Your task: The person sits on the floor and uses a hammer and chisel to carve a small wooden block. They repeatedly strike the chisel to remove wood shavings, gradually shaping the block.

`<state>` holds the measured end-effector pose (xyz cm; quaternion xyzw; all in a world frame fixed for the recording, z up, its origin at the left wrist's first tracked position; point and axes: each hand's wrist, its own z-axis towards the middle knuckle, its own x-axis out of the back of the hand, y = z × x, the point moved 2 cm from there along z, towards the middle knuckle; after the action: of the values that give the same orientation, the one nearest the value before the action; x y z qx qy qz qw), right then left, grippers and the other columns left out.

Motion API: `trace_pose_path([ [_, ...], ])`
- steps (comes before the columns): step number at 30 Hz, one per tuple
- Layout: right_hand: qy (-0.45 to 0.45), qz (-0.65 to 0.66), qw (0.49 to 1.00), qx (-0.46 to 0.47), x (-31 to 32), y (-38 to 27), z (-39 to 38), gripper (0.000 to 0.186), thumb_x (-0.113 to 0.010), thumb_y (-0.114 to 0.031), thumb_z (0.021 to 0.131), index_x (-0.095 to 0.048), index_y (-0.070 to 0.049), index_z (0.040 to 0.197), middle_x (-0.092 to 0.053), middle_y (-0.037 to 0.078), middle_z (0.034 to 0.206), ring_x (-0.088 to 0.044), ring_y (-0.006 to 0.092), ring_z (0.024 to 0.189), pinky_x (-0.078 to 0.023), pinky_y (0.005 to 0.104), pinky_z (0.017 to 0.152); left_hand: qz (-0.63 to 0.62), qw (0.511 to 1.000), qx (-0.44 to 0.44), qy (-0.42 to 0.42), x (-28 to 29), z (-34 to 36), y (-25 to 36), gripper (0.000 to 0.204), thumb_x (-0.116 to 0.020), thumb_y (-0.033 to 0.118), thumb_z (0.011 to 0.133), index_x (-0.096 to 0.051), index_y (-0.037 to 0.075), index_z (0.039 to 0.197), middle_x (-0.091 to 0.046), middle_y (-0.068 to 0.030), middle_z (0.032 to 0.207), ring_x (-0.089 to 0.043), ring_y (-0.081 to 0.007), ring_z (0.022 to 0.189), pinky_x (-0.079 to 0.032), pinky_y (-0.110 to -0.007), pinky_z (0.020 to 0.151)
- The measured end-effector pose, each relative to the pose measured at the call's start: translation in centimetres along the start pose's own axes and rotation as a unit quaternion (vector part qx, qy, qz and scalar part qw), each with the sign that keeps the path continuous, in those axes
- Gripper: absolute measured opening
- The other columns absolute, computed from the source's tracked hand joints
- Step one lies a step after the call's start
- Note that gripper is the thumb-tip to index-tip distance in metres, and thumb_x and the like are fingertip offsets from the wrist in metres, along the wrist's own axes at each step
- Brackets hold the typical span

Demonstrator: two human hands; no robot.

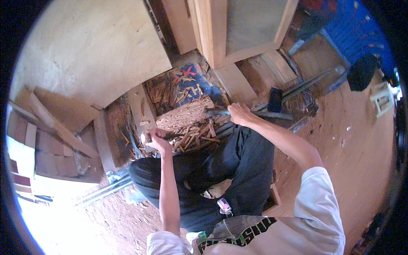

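Observation:
Over a pale wood block [185, 111] with a rough, chipped face, my left hand [158, 141] is closed on a short tool with a round pale end and a darker part pointing right. My right hand [240, 114] is closed around a long dark bar [274, 115], held across the right side of the block. Loose wood splinters [191, 138] lie below the block and above it on a blue, printed surface [199, 87]. My crossed legs [238, 161] in dark trousers are just below the chips.
A framed door panel [250, 29] stands ahead, a pale board [89, 51] at upper left. Wooden offcuts [57, 148] lie at left. A dark rectangular object [275, 100] sits beside long rails at right, near blue material [348, 29] and a white stool [380, 102].

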<state>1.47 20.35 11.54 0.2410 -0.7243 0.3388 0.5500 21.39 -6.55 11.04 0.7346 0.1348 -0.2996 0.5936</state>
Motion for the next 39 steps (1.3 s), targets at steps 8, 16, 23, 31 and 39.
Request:
trace_pose_path([
  [8,0.067,0.056,0.993,-0.076,-1.6,1.6,2.8,0.019,-0.06,-0.003,0.072,-0.064,0.001,0.09,-0.065,0.023,0.094,-0.064,0.0368,0.093,-0.052,0.0487,0.076,0.021,0.999,-0.033,-0.015,-4.1,-2.5,0.0,0.025,-0.056,0.003,0.084,-0.037,0.011,0.07,-0.036,0.0009,0.055,-0.035,-0.0101,0.047,-0.029,-0.026,0.043],
  [16,0.047,0.069,0.986,-0.145,-0.7,2.3,2.3,0.032,-0.069,-0.012,0.071,-0.064,0.001,0.1,-0.066,0.02,0.096,-0.064,0.0355,0.095,-0.051,0.0463,0.082,0.046,0.983,-0.135,-0.112,-11.1,-2.5,-6.3,0.024,-0.064,0.0,0.08,-0.045,0.005,0.094,-0.053,-0.0049,0.074,-0.046,-0.0105,0.054,-0.04,-0.026,0.046],
  [23,0.172,0.078,0.971,-0.15,-2.0,3.8,2.8,0.04,-0.07,-0.008,0.068,-0.062,0.001,0.106,-0.065,0.022,0.1,-0.062,0.037,0.099,-0.052,0.0451,0.083,0.236,0.965,-0.084,-0.078,-11.3,1.9,-14.9,0.049,-0.071,0.011,0.08,-0.037,-0.004,0.112,-0.054,-0.0153,0.104,-0.054,-0.0204,0.087,-0.047,-0.035,0.077],
  [31,0.053,0.107,0.971,-0.208,-2.3,4.2,3.4,0.037,-0.064,-0.007,0.072,-0.062,0.002,0.108,-0.062,0.023,0.109,-0.062,0.0362,0.101,-0.051,0.0456,0.086,0.177,0.975,-0.112,-0.069,-11.3,1.9,-15.9,0.045,-0.071,0.01,0.079,-0.039,0.001,0.108,-0.055,-0.0081,0.086,-0.053,-0.0158,0.072,-0.048,-0.029,0.063],
  [39,0.052,0.095,0.979,-0.175,-0.6,3.5,2.8,0.034,-0.058,-0.007,0.077,-0.062,0.002,0.11,-0.063,0.024,0.106,-0.062,0.0359,0.102,-0.052,0.0442,0.084,0.179,0.976,-0.095,-0.079,-12.8,2.3,-15.3,0.043,-0.071,0.01,0.079,-0.039,0.002,0.108,-0.054,-0.0081,0.085,-0.052,-0.0138,0.067,-0.046,-0.027,0.054],
])
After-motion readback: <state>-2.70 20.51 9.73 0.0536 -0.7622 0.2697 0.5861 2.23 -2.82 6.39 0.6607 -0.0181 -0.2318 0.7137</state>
